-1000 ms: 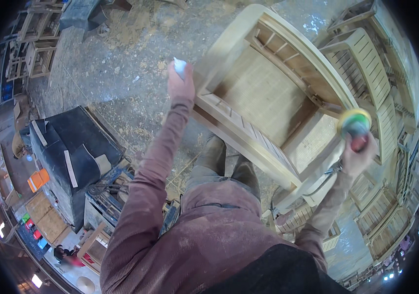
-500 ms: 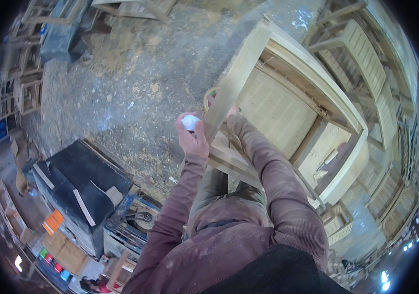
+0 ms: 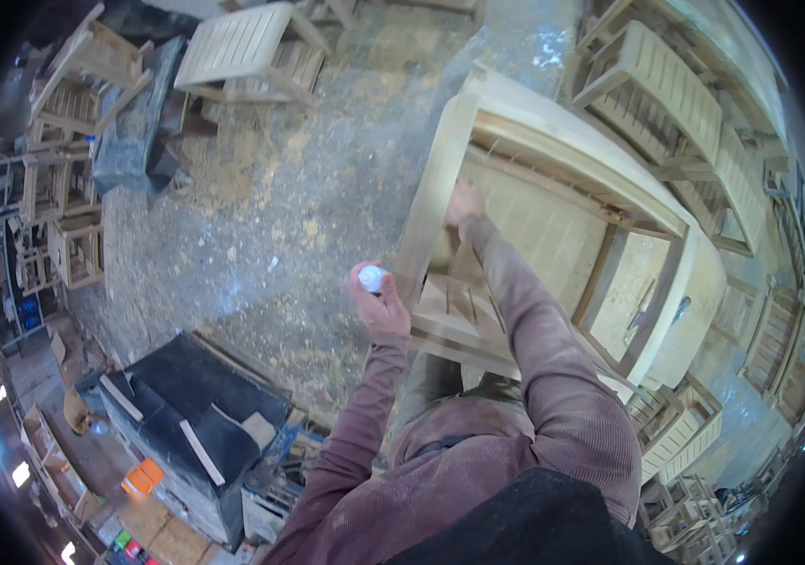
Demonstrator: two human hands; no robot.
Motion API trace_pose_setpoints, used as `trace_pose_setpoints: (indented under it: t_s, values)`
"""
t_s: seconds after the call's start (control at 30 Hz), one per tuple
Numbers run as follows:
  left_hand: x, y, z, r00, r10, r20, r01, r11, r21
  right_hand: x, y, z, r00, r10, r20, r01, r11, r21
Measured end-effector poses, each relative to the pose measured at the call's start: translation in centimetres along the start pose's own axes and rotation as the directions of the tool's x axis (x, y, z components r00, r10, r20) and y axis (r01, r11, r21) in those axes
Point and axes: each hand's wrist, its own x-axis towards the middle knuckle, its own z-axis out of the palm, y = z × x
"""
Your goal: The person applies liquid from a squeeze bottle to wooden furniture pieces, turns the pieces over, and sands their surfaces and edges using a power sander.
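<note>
My left hand (image 3: 380, 306) is closed around a small white bottle (image 3: 371, 279), its round end facing up. It is just left of a large pale wooden furniture frame (image 3: 436, 188). This frame stands in front of me, with slats and a flat panel (image 3: 539, 226) inside it. My right arm reaches over the near rail into the frame. There, my right hand (image 3: 464, 203) is against the inner side of the left beam. Its fingers are blurred and partly hidden, so what they grip, if anything, does not show.
A black-topped bench (image 3: 204, 386) with light strips on it stands at the lower left, an orange object (image 3: 142, 477) beside it. Slatted wooden chairs (image 3: 233, 52) are at the back and more chair frames (image 3: 657, 89) line the right. The floor (image 3: 270, 207) is stained and dusty.
My view has shifted, and the right hand now shows inside the frame, further from me. A round coloured thing seen beyond the beam is out of sight. The left hand still holds the bottle.
</note>
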Motion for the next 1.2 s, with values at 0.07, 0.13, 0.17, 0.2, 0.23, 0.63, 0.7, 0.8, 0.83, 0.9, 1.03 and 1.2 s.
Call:
trace_pose_setpoints:
  t_s: [0.07,0.13,0.17,0.2,0.23,0.63,0.7,0.8,0.83,0.9,1.03,1.2]
  values:
    - [-0.2,-0.1,-0.3,1.000,0.016,0.003,-0.016,0.999,-0.032,-4.7,-0.3,-5.1,0.978,0.207,0.035,-0.209,0.957,0.199]
    - [-0.7,0.5,0.2,0.976,0.186,0.109,-0.200,0.971,0.130,-9.5,0.8,-10.5,0.923,0.366,0.118,-0.381,0.911,0.160]
    - [-0.7,1.7,1.2,0.969,0.214,0.125,-0.227,0.968,0.103,-12.0,1.3,-13.5,0.947,0.298,0.116,-0.312,0.941,0.129]
    - [-1.0,2.7,1.8,0.940,0.312,0.137,-0.323,0.945,0.062,-14.5,1.1,-16.2,0.967,0.223,0.123,-0.234,0.968,0.087]
    - [-1.5,4.2,2.7,0.897,0.411,0.160,-0.419,0.908,0.016,-17.1,1.4,-18.7,0.973,0.217,0.077,-0.224,0.969,0.100]
    - [-12.4,19.9,15.3,0.144,0.450,0.882,-0.155,0.890,-0.429,-38.3,2.6,-31.3,0.915,0.119,-0.386,-0.043,0.979,0.199]
    - [-14.3,21.0,16.3,0.066,0.478,0.876,-0.146,0.873,-0.466,-40.3,3.4,-31.2,0.872,0.178,-0.456,-0.058,0.963,0.265]
    - [-16.3,22.5,18.6,-0.223,0.530,0.818,-0.064,0.829,-0.555,-43.6,4.4,-31.5,0.820,0.226,-0.526,-0.070,0.952,0.299]
    - [-16.5,22.3,19.7,-0.177,0.431,0.885,0.105,0.902,-0.419,-44.5,4.5,-31.9,0.785,0.223,-0.578,-0.070,0.959,0.274]
    - [-15.9,19.7,23.8,0.061,0.168,0.984,0.347,0.921,-0.178,-46.5,6.1,-31.4,0.747,0.226,-0.626,-0.065,0.961,0.270]
    - [-8.3,15.3,32.0,0.481,-0.515,0.710,0.777,0.625,-0.074,-52.3,7.4,-31.6,0.670,0.473,-0.572,-0.273,0.874,0.403]
    - [-1.1,10.0,34.5,0.541,-0.272,0.796,0.777,0.525,-0.348,-59.0,9.5,-32.4,0.400,0.510,-0.761,-0.404,0.844,0.353]
